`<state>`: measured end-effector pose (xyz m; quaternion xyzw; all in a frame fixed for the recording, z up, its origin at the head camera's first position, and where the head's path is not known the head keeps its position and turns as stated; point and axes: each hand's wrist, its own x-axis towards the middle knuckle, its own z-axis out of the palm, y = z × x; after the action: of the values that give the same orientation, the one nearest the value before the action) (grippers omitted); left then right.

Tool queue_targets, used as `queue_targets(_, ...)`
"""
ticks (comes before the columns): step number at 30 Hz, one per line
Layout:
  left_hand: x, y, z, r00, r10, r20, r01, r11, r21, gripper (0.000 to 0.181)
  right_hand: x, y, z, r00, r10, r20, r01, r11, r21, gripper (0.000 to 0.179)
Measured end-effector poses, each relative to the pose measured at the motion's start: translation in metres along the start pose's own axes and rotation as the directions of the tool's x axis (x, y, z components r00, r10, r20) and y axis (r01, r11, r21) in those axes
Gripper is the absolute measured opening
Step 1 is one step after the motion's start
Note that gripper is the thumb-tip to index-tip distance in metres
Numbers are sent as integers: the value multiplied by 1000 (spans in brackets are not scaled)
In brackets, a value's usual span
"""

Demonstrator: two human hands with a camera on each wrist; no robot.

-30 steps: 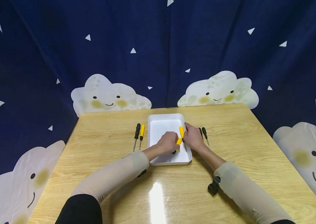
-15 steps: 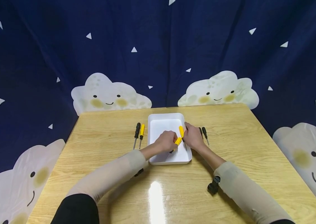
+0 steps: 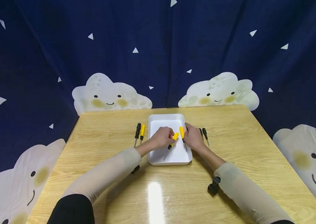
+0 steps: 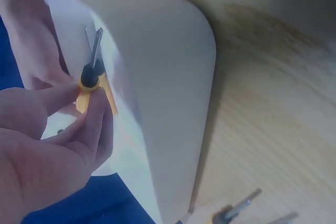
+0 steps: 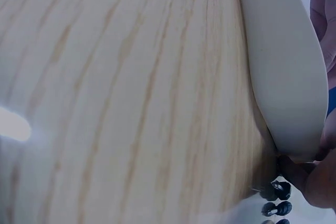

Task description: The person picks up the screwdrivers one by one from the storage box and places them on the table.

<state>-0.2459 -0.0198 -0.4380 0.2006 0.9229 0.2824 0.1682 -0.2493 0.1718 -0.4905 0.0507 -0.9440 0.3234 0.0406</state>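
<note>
In the head view, my left hand is over the white tray, pinching a yellow-handled screwdriver whose metal shaft slants toward the near left. The left wrist view shows thumb and fingertips around the handle by its black collar. A second yellow screwdriver lies along the tray's right side. My right hand grips the tray's right wall; in the right wrist view its fingers are at the tray's lower end, partly hidden.
Left of the tray lie a black screwdriver and a yellow one side by side. Two black-handled screwdrivers lie just right of my right hand, one partly covered. A dark blue curtain hangs behind the wooden table.
My left hand has moved left and slightly away from me with the pinched screwdriver, so more of its shaft shows. The right hand stays at the tray wall.
</note>
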Motion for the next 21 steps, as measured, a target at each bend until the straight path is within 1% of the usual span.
queue_targets(6,-3,-5,-8,1000,-6,-24,7,1000,9,31,-3,-1,2,1000,11,4,-11,1000,17,49)
queue_targets(10,-4,-9,-14,999,-10,-43,9,1000,-19,33,-4,-1,3,1000,3,7,-3,1000,7,49)
queue_targets(15,-3,-14,-27,996,8,-92,-13,999,-50,36,-1,-1,2,1000,-13,-19,13,1000,-3,48)
queue_targets(21,-7,-21,-39,989,13,-150,-23,998,-65,37,-1,1,1,1000,-5,-11,5,1000,7,48)
